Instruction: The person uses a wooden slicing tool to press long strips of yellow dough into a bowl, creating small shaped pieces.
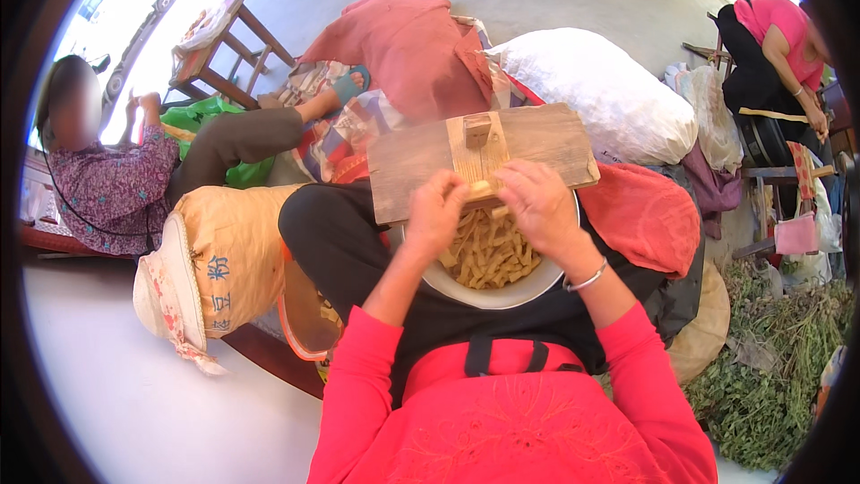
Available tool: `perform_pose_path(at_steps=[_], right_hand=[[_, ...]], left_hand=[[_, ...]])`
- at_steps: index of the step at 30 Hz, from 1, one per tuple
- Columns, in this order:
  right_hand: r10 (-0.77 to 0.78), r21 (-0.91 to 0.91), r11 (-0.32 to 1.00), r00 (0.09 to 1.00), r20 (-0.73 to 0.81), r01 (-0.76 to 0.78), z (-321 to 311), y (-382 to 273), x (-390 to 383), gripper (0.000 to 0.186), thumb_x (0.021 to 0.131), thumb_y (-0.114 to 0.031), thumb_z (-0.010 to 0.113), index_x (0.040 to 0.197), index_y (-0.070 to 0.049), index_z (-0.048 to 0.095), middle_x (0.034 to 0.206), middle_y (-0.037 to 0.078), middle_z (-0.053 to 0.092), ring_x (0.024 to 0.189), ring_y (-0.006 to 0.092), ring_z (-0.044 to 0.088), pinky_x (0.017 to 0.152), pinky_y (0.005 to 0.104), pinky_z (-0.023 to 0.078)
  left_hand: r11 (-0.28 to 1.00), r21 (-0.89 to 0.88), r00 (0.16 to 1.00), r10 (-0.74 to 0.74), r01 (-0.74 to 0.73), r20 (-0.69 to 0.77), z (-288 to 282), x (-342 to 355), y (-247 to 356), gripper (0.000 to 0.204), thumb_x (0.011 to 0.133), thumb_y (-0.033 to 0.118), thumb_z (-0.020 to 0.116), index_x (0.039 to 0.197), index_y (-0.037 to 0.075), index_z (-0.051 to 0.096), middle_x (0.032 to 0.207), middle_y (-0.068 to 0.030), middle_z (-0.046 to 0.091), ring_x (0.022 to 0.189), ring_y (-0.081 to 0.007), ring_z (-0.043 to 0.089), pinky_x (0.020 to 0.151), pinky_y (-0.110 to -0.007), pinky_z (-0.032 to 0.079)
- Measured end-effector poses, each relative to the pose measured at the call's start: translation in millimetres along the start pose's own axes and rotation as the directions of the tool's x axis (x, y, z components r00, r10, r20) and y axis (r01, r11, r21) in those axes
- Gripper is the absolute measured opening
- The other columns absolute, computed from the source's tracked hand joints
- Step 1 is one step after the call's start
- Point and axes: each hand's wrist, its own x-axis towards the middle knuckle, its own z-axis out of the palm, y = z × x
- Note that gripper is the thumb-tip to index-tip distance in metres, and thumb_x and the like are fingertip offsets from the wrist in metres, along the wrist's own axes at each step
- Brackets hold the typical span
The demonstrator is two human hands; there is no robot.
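Your left hand [437, 208] and right hand [540, 206] are both half curled, fingers pinched on a short tan stick [482, 190] at the near edge of a wooden board [412, 166]. Your fingers cover the stick's ends, and you can't make out how its underside meets the wood. The board is flat and weathered, with a squared block [477, 130] standing on a paler strip; it hides the far part of the round white bowl [502, 300] in your lap. Inside that bowl, right below your hands, lie chopped tan pieces [488, 255], rough and stubby. To your right drapes a soft red cloth [640, 215], with a bulging white woven sack [600, 90] beyond. Left of your knee, a pale hat [175, 278] partly covers a crinkled tan sack [242, 233]; an orange-rimmed container [300, 323] is half hidden by your leg.
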Motion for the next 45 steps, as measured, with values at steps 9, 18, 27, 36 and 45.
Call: perform_pose_path(at_steps=[9, 18, 27, 36, 45], right_hand=[[-0.005, -0.064, 0.998, 1.000, 0.000, 0.005, -16, 7, 1, 0.018, 0.082, -0.022, 0.067, 0.072, -0.009, 0.059, 0.062, 0.010, 0.056, 0.057, 0.0321, 0.058, 0.051, 0.0404, 0.045], [-0.051, 0.612, 0.631, 0.761, 0.646, -0.477, -82, -81, -26, 0.010, 0.090, -0.007, 0.060, 0.083, -0.004, 0.066, 0.064, 0.000, 0.059, 0.059, 0.0043, 0.052, 0.055, 0.0260, 0.045], [0.464, 0.495, 0.766, 0.886, 0.018, -0.411, -3, -19, -27, 0.021, 0.090, -0.011, 0.060, 0.108, -0.006, 0.069, 0.071, 0.001, 0.065, 0.058, 0.0127, 0.059, 0.058, 0.0262, 0.047], [0.307, -0.039, 0.952, 0.948, 0.087, -0.304, 9, -1, -44, 0.014, 0.086, -0.019, 0.061, 0.095, -0.013, 0.071, 0.071, 0.007, 0.063, 0.067, 0.0246, 0.062, 0.060, 0.0358, 0.047], [0.310, 0.573, -0.500, 0.484, 0.818, -0.649, 33, 8, -88, 0.026, 0.094, -0.025, 0.059, 0.109, -0.005, 0.064, 0.108, 0.003, 0.064, 0.100, 0.0152, 0.060, 0.084, 0.0301, 0.048]], left_hand=[[0.361, -0.601, 0.680, -0.146, 0.713, 0.719, 23, -58, 54, 0.019, 0.097, 0.017, 0.053, 0.104, 0.000, 0.059, 0.071, -0.0038, 0.058, 0.060, -0.0133, 0.053, 0.058, -0.027, 0.045], [0.973, -0.022, 0.920, 0.225, -0.230, 0.321, -30, -35, 120, 0.028, 0.096, 0.021, 0.052, 0.092, -0.002, 0.066, 0.068, -0.0049, 0.060, 0.061, -0.0115, 0.054, 0.059, -0.026, 0.044], [0.624, -0.617, 0.838, -0.118, 0.480, 0.533, 33, -42, 70, 0.032, 0.097, 0.016, 0.051, 0.126, 0.005, 0.048, 0.074, 0.0047, 0.046, 0.063, -0.0037, 0.040, 0.052, -0.018, 0.032], [0.992, -0.053, 0.956, -0.095, 0.114, 0.279, 40, -40, 18, 0.012, 0.089, 0.009, 0.058, 0.101, 0.006, 0.061, 0.068, -0.0010, 0.052, 0.062, -0.0140, 0.054, 0.053, -0.029, 0.043], [0.883, 0.246, 0.917, 0.382, -0.400, 0.118, 44, -62, 7, 0.031, 0.082, 0.006, 0.062, 0.113, 0.003, 0.059, 0.105, -0.0141, 0.062, 0.090, -0.0335, 0.063, 0.074, -0.038, 0.052]])
